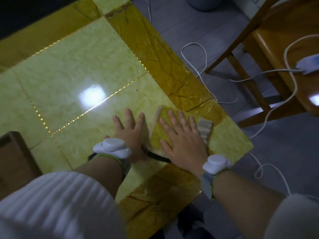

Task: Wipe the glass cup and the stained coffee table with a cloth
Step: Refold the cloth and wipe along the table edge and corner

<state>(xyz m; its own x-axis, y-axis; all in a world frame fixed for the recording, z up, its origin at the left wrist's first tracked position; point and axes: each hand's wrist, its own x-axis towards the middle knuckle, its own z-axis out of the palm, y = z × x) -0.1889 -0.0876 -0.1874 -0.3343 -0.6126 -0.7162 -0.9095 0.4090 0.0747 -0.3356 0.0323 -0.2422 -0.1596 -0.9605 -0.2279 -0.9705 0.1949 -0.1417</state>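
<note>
A folded yellow cloth (159, 131) with a striped grey-white edge lies flat on the glossy yellow-green coffee table (72, 69), near its right edge. My right hand (181, 135) presses down on the cloth with flat, spread fingers. My left hand (132, 130) rests flat on the table just left of the cloth, its edge touching the cloth's left side. Both wrists carry white tracker bands. No glass cup is in view.
A wooden chair (269, 54) stands to the right of the table with a white device (309, 64) on its seat. White cables (203, 66) loop over the grey floor. A brown box (13, 159) sits at the table's left edge.
</note>
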